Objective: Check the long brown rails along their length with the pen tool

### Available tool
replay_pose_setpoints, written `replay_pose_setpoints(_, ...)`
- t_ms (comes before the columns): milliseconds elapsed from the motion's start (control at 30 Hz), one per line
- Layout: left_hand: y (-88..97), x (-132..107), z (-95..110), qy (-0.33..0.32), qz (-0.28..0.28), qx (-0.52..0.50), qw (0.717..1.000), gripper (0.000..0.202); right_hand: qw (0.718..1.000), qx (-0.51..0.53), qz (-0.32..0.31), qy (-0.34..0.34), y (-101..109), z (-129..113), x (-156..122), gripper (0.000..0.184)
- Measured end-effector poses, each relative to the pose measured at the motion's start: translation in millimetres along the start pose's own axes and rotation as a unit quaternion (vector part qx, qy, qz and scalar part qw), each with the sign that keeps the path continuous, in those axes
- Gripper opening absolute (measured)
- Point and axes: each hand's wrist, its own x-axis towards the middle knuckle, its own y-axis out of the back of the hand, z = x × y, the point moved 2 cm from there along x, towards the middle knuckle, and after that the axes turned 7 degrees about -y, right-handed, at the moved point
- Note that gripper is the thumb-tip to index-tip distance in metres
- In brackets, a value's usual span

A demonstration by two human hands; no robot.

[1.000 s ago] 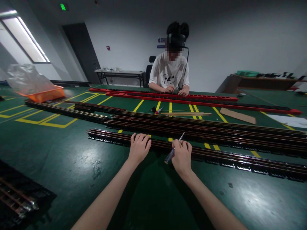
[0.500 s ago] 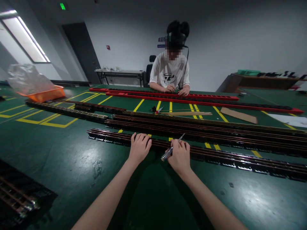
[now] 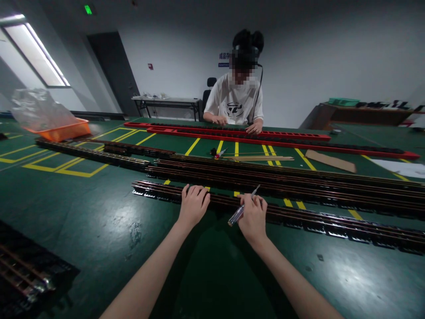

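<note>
A long black rail strip (image 3: 156,189) with copper-coloured lines along it lies across the table in front of me. My left hand (image 3: 194,203) is closed over this strip near its left end, fingers curled past the far edge. Further right, my right hand (image 3: 254,215) is closed round a screwdriver (image 3: 236,215), its clear handle pointing toward me and its thin shaft slanting up and away. The fingers of that hand also rest at the strip; whether they grip it is hidden. Just beyond lies a bundle of similar black strips (image 3: 282,179).
Across the green table (image 3: 109,230), a person (image 3: 234,97) has both hands at red trays (image 3: 282,141). Thin sticks (image 3: 259,157) and a cardboard piece (image 3: 330,160) lie between us. An orange basket (image 3: 68,130) stands far left; more strips (image 3: 29,266) lie near left.
The near strip has slid to the right beneath my left hand, which stays in place. My right hand has shifted slightly right with the screwdriver. One hand of the person opposite has moved left.
</note>
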Motion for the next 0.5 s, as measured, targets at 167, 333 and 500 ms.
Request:
replay_pose_setpoints(167,-0.8,0.3,0.2,0.000,0.001,0.002,1.000,0.027,0.999,-0.007,-0.011,0.031,-0.8,-3.8,0.6,0.018)
replay_pose_setpoints(333,-1.4,-0.1,-0.3,-0.003,0.006,0.008,1.000,0.027,0.998,-0.055,-0.015,0.019,-4.2,-5.5,1.0,0.011)
replay_pose_setpoints(500,-1.0,-0.1,0.0,-0.002,0.002,0.007,1.000,0.028,0.999,-0.050,-0.015,0.006,-3.2,-9.8,1.4,0.014)
